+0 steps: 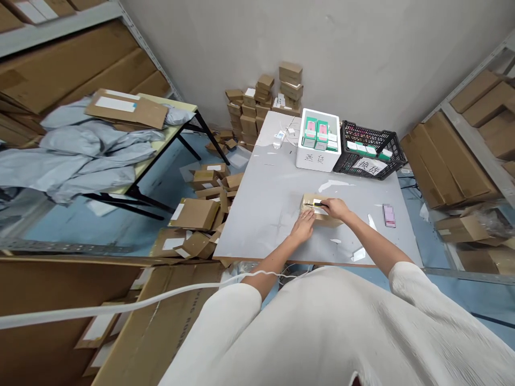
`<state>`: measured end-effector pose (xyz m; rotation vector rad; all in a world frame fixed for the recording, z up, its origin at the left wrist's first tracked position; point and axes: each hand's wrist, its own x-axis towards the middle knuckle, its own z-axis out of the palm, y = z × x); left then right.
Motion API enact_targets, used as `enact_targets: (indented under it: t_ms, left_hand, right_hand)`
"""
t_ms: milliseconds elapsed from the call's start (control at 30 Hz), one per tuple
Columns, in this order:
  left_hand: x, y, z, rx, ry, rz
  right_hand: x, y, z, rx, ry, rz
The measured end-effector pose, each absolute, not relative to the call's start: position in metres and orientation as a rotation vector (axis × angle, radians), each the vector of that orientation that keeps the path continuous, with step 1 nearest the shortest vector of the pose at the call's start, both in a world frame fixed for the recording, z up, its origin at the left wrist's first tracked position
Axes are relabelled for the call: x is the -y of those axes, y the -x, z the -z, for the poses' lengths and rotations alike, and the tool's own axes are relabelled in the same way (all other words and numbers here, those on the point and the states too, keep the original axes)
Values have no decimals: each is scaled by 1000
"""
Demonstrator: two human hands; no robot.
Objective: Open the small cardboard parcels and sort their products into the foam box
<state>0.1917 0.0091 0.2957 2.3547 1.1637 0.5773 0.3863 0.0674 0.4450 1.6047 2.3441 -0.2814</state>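
A small brown cardboard box [328, 220] with clear tape and a white label lies on the grey table [265, 214], near its front edge. My left hand [303, 227] holds the box at its left end, fingers over the top and near side. In my right hand [337, 208] is a utility knife [317, 204], dark with a bit of yellow. Its tip points left and rests at the taped top of the box, close to my left fingers. Whether the blade has entered the tape is too small to tell.
At the table's back stand a white foam box [316, 160] with green-and-pink packages and a black plastic crate [341, 163]. A pink item [389, 215] lies at right. Cartons [195, 213] crowd the floor at left. A white cable [161, 297] crosses by my left arm.
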Motion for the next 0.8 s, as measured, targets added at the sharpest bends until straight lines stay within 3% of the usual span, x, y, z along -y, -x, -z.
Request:
enact_targets:
  t_ms: [800]
  left_hand:
    - [-9,-199,-295,-1193,-2393,-534]
  right_hand:
    - [-68,-413,-460,-2272,-1508,177]
